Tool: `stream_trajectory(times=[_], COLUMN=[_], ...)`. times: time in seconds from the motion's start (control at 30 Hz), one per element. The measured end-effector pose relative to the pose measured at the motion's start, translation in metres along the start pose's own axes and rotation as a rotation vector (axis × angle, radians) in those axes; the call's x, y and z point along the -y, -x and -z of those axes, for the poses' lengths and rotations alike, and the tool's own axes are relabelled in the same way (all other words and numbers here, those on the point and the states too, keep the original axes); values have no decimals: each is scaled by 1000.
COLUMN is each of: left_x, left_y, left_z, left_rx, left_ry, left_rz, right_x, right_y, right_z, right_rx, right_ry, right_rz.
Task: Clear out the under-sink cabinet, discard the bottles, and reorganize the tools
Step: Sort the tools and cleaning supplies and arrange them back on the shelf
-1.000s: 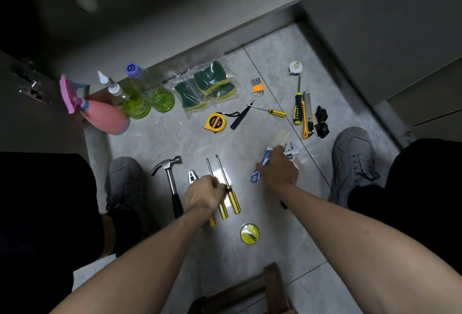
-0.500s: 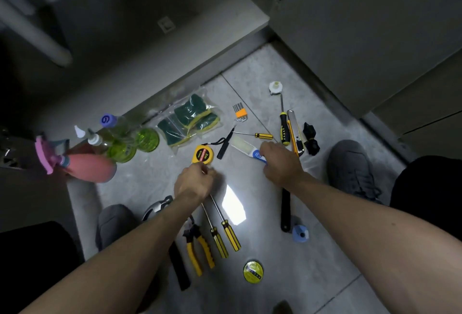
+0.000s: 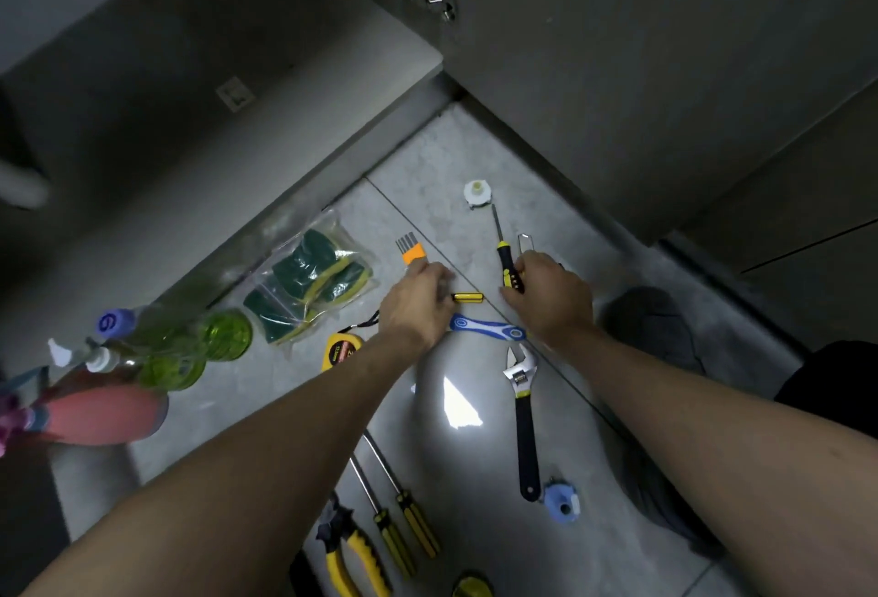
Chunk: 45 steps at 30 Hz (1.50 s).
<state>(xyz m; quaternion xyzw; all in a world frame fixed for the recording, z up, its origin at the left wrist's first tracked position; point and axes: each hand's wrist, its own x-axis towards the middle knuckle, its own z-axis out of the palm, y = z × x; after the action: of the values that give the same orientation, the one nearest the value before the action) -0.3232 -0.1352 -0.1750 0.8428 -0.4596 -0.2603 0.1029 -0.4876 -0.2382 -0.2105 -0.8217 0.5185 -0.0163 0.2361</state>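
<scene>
On the floor, the right hand (image 3: 546,297) grips the black-yellow screwdriver (image 3: 506,264); the left hand's (image 3: 418,306) grip is unclear.

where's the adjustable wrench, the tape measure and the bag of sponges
adjustable wrench (image 3: 524,416), head view, on its black handle
tape measure (image 3: 338,349), head view, on its yellow case
bag of sponges (image 3: 309,285), head view, on a green sponge inside

Both hands have moved farther out across the floor. The left hand (image 3: 418,299) left the yellow tape measure (image 3: 339,349) and now sits over the small yellow screwdriver (image 3: 468,296). The right hand (image 3: 546,295) let go of the blue brush (image 3: 487,328) and now touches the black and yellow screwdriver (image 3: 507,264).
</scene>
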Motion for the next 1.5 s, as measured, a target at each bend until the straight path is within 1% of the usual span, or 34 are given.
stream_trajectory(times=[0.1,0.23,0.3,0.37,0.43,0.47,0.53,0.6,0.67,0.73,0.8,0.93,1.07,1.2,1.27,1.37,1.43,1.5], left_x=[-2,-2,-2,-2,-3,-3,-2,1,7,17,30,58,78,87,90,95,95,96], left_y=[-19,-33,-36,-38,-37,-38,-40,-38,-27,-7,19,77,130,174,196,224,240,252], left_z=[-13,-20,-20,-20,-14,-7,13,39,61,75,79,66,39,13,3,-8,-13,-18], left_rx=[61,117,117,104,94,85,23,-44,-95,-157,-189,-175,-150,-93,-127,-238,-283,-289], left_ry=[-113,-190,-223,-239,-169,-104,-1,69,229,345,341,290,271,382,467,570,598,555], left_rz=[1,-104,-135,-179,-217,-208,-211,-242,-258,-243,-243,-227,-116,84,165,332,439,491], right_x=[5,13,16,19,22,23,26,28,27,26,27,36,53,66,65,61,58,59], right_y=[-6,-9,-12,-15,-17,-18,-16,-11,-3,4,11,27,61,121,151,191,208,214], right_z=[-5,-9,-9,-8,-8,-7,-8,-11,-14,-16,-16,-14,-14,-26,-35,-47,-53,-57], right_rx=[4,13,15,13,27,26,2,-52,-118,-135,-111,-63,46,207,315,448,466,465], right_ry=[52,126,125,70,-12,-57,-146,-250,-367,-442,-475,-471,-425,-430,-378,-258,-165,-90], right_rz=[-9,-11,-37,-91,-159,-192,-234,-230,-220,-220,-208,-120,-71,-57,-18,29,56,74])
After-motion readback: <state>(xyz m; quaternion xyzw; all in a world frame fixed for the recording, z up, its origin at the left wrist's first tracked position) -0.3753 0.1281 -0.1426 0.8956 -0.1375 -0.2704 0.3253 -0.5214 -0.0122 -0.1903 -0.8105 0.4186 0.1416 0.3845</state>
